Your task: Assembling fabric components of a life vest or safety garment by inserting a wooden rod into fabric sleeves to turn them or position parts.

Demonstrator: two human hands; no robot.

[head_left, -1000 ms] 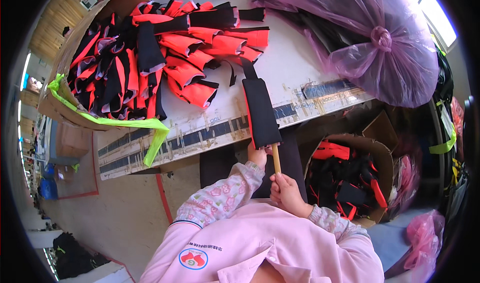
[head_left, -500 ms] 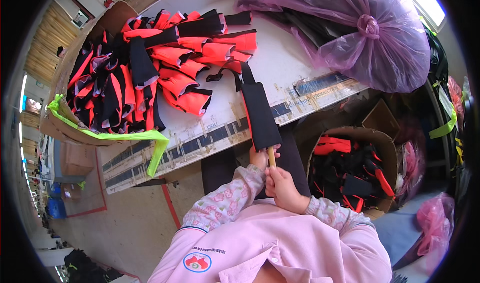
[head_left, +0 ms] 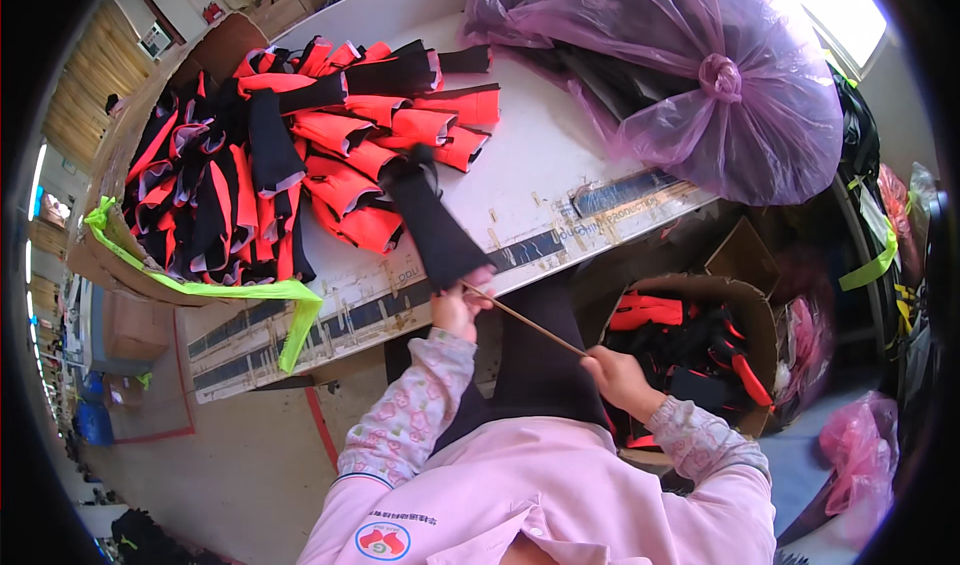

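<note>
Right now, I have the left hand closed on the low end of the black tube, which tilts over the front edge of the table. The right hand is closed on one end of a thin stick. Its other end meets the tube; I can't tell how far in. Red and black tubes crowd behind, and a purple bag sits off right.

Workshop or factory floor, soft-goods work by the look of it. Signs: long white table, edge scuffed and taped; black-and-orange fabric pieces heaped in quantity; more in carton below; bulging purple sack; red floor line; strip lights receding left.
</note>
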